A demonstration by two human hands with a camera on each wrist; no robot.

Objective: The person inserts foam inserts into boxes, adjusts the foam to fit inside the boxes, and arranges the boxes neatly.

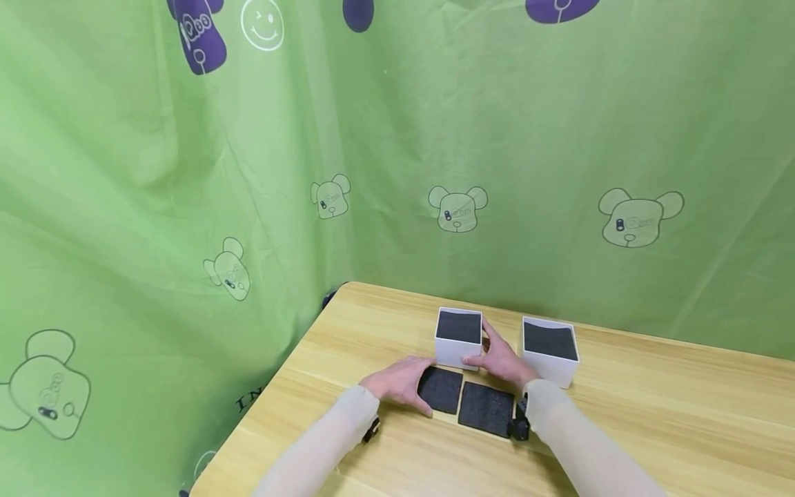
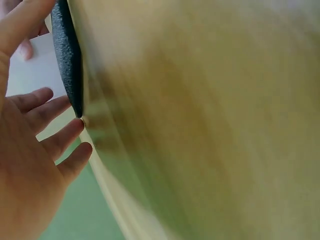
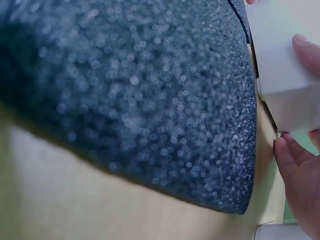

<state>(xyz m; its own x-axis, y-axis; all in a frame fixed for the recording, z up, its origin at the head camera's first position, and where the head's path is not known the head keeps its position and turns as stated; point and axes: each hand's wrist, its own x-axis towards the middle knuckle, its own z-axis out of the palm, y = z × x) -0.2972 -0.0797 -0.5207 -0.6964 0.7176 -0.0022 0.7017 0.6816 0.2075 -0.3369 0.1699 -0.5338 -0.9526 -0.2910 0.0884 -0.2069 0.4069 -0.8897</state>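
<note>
Head view: left white box (image 1: 458, 352) is on the wood table (image 1: 683, 400), black foam insert (image 1: 459, 327) showing inside. Right hand (image 1: 502, 360) grips its right side, thumb on the front wall. Left hand (image 1: 400, 381) is spread around the left edge of the left black foam pad (image 1: 442, 391); right black foam pad (image 1: 484, 408) lies just beside that one. Step in hand looks like positioning or steadying the box behind the pads; next move probably calls for a firm right-hand hold and the left fingers minding the pad edge. Right white box (image 1: 551, 368) crowds the right wrist; black wrist camera (image 1: 519, 422) overlaps the right pad's edge. Green curtain (image 1: 528, 138) behind.

Left wrist view: fingers apart, nearly straight, tips at the pad's edge; no pinch seen. Mostly blurred tabletop.

Right wrist view: thumb against the box, fingertips near its bottom edge; far fingers cut off. Near pad fills most of the frame.
</note>
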